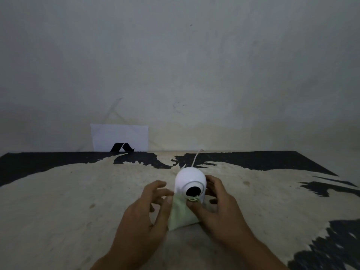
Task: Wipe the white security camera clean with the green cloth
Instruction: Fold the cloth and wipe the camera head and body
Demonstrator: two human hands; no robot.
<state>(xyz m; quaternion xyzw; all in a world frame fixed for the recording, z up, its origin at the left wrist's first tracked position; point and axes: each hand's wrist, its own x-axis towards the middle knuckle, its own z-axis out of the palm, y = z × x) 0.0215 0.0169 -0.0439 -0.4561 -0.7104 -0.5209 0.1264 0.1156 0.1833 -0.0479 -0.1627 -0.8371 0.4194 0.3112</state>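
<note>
The white security camera [190,178] stands upright on the table, its round black lens facing me. A pale green cloth [180,214] hangs in front of its base. My right hand [218,209] wraps the camera's right side, and its thumb presses the cloth's top corner against the housing just under the lens. My left hand [144,215] hovers at the cloth's left edge with fingers spread; its thumb touches or nearly touches the cloth. The lower part of the camera is hidden behind the cloth.
A white cable [195,159] runs from the camera's back toward the wall. A white sheet with a black mark [119,138] leans against the wall at the table's far edge. The table [68,201] has a cream and black patterned surface.
</note>
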